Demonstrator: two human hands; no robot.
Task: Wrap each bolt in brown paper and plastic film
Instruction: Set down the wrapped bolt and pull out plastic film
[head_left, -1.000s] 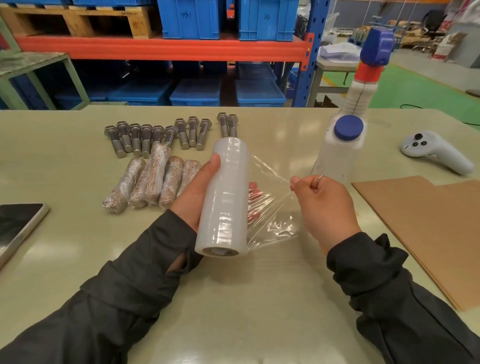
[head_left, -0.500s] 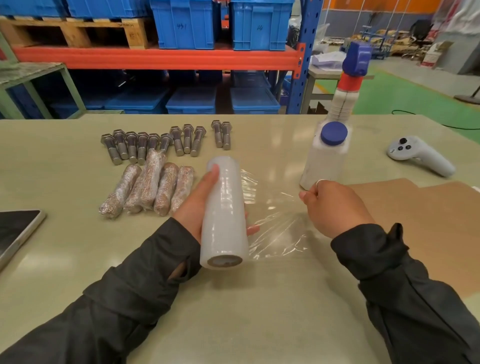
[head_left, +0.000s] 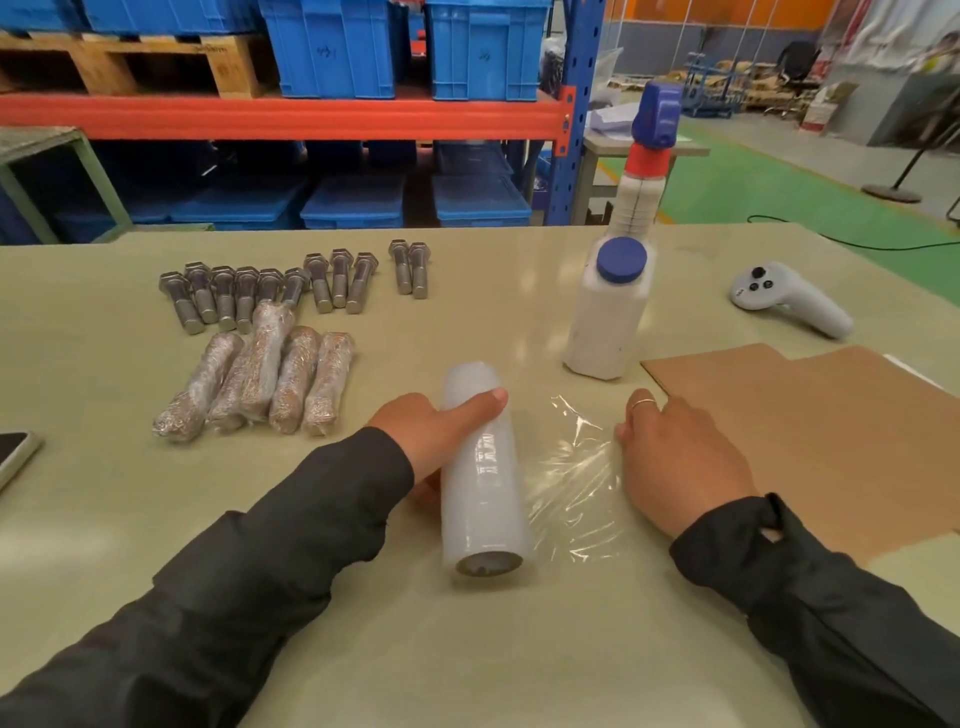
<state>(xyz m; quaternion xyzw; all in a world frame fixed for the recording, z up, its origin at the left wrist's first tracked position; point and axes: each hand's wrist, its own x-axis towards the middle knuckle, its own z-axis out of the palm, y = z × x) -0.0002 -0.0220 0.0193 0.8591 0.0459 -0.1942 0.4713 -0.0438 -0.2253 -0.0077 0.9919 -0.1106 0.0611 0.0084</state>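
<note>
Orange-beamed rack (head_left: 280, 117) (blue crates (head_left: 332, 49)), green floor (head_left: 769, 182)

A row of bare steel bolts (head_left: 291, 283) lies near the table's (head_left: 363, 649) far edge, four wrapped bolts (head_left: 260, 382) just nearer. The film roll (head_left: 485, 478) lies mid-table, a clear sheet (head_left: 576, 478) pulled rightward. Brown paper (head_left: 810, 415) lies at the right edge.

- White bottle (head_left: 605, 322), blue cap, upright on green table (head_left: 104, 499).
- Spray bottle (head_left: 644, 171), blue trigger head, red collar, just behind it.
- Grey handheld controller (head_left: 789, 299) at far right.
- Phone (head_left: 15, 454), left edge, partly out of frame.
- Blue crates (head_left: 332, 49) on orange-beamed rack behind.
</note>
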